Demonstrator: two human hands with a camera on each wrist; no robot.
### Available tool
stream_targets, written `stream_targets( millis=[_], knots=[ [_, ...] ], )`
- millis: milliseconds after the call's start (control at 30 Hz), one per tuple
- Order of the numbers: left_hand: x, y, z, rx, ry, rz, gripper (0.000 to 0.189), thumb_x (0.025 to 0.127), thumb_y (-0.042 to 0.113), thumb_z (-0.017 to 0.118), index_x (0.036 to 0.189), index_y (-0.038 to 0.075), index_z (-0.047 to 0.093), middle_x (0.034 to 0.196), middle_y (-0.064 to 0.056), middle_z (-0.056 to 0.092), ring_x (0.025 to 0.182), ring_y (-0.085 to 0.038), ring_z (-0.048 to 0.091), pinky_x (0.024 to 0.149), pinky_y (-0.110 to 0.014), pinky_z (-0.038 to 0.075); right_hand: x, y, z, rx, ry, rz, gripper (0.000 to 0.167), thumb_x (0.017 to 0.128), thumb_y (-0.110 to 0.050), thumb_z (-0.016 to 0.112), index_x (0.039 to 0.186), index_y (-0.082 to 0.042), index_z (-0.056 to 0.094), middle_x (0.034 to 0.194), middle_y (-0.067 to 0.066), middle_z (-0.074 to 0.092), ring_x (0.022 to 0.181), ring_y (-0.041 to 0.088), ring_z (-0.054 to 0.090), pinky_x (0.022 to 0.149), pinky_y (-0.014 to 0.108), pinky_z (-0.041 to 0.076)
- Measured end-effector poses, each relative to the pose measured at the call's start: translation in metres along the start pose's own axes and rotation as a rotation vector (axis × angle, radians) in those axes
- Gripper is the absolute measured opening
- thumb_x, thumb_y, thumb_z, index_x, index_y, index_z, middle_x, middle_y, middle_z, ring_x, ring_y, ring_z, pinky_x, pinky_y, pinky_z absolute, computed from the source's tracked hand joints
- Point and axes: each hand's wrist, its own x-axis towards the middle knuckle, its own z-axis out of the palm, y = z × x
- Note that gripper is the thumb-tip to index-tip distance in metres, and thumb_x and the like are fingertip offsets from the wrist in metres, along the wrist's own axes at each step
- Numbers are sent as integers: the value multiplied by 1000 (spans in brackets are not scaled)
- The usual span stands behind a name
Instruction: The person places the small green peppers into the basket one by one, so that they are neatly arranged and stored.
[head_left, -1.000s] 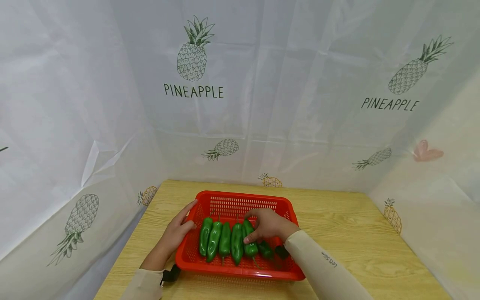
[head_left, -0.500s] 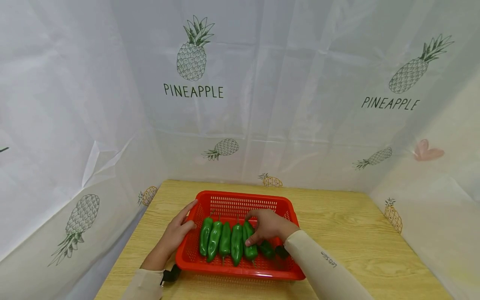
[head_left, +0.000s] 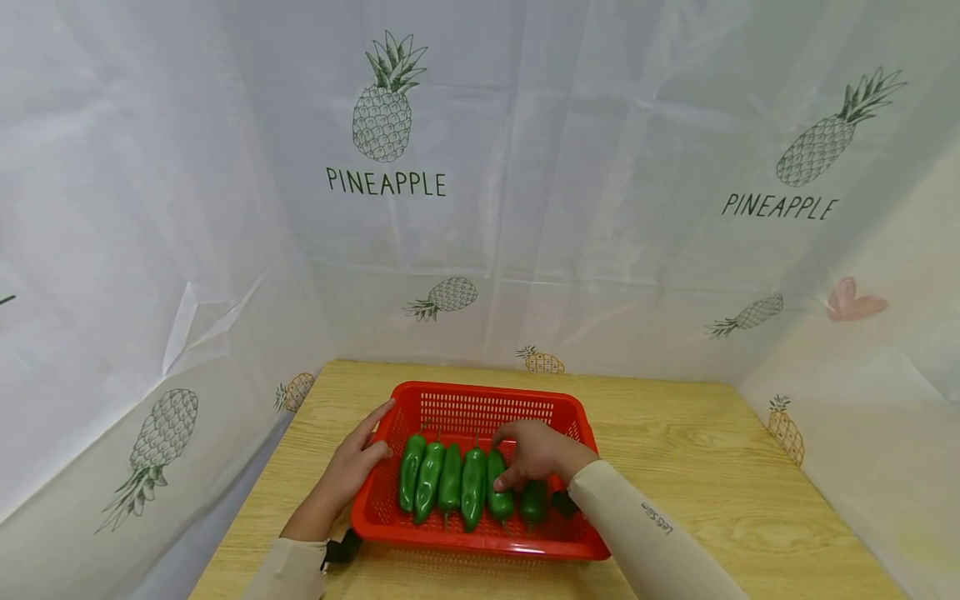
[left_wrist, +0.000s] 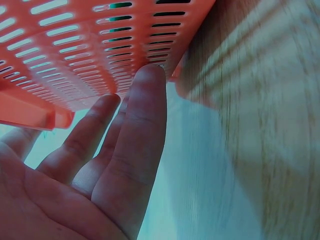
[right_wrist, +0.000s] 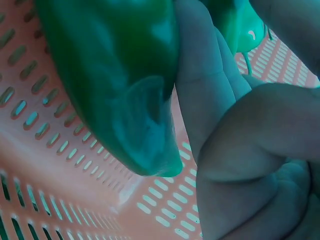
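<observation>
Several long green peppers lie side by side in a red perforated plastic basket (head_left: 465, 546). My right hand (head_left: 536, 450) reaches inside and grips a green pepper (head_left: 501, 507) near the right end of the row, its thumb on top and index finger at the far end. Just right of it, partly under the hand, lies another green pepper (head_left: 533, 502). The right wrist view has a large glossy pepper (right_wrist: 115, 75) close beside the fingers. At the basket's left side, my left hand (head_left: 348, 467) rests its thumb by the rim; its straight fingers (left_wrist: 132, 130) touch the outer wall.
The basket stands on a light wood-grain table (head_left: 675, 475). White sheeting (head_left: 600, 208) with pineapple prints hangs behind and along both sides. A small dark object (head_left: 343, 547) sits at the left wrist, and another dark object (head_left: 564, 503) shows under the right wrist.
My right hand has shifted slightly right. The pepper under its thumb and the one to its right have turned straighter, more in line with the row. My left hand and the basket stay put.
</observation>
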Motion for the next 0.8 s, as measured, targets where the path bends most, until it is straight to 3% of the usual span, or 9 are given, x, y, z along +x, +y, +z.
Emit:
stream_targets(
  millis=[233, 433, 633, 800],
  knots=[
    [0, -1, 0, 0, -4, 3, 78, 93, 2, 56, 162, 37, 42, 136, -27, 63, 99, -39, 74, 72, -49, 64, 0, 1, 0, 1, 3, -8, 66, 80, -23, 94, 136, -6, 65, 70, 4, 71, 65, 21, 74, 77, 38, 59],
    [1, -2, 0, -5, -15, 5, 78, 93, 3, 56, 162, 37, 42, 139, -26, 61, 101, -39, 74, 73, -50, 64, -2, -1, -8, -17, 46, -21, 68, 80, -30, 94, 136, -4, 64, 89, 2, 72, 64, 18, 74, 88, 43, 58],
    [1, -1, 0, -2, -12, 2, 78, 93, 4, 56, 162, 36, 42, 141, -26, 61, 101, -37, 74, 73, -50, 64, -13, -7, -18, -33, 29, -36, 68, 83, -33, 91, 137, -5, 64, 76, -2, 73, 66, 19, 73, 79, 39, 59],
    [1, -1, 1, 7, 1, -2, 77, 93, 4, 57, 161, 37, 43, 135, -25, 64, 97, -36, 74, 72, -50, 64, -28, -14, -34, -75, 22, -103, 61, 88, -37, 87, 137, -8, 65, 81, -5, 75, 73, 17, 73, 73, 38, 58]
  ],
)
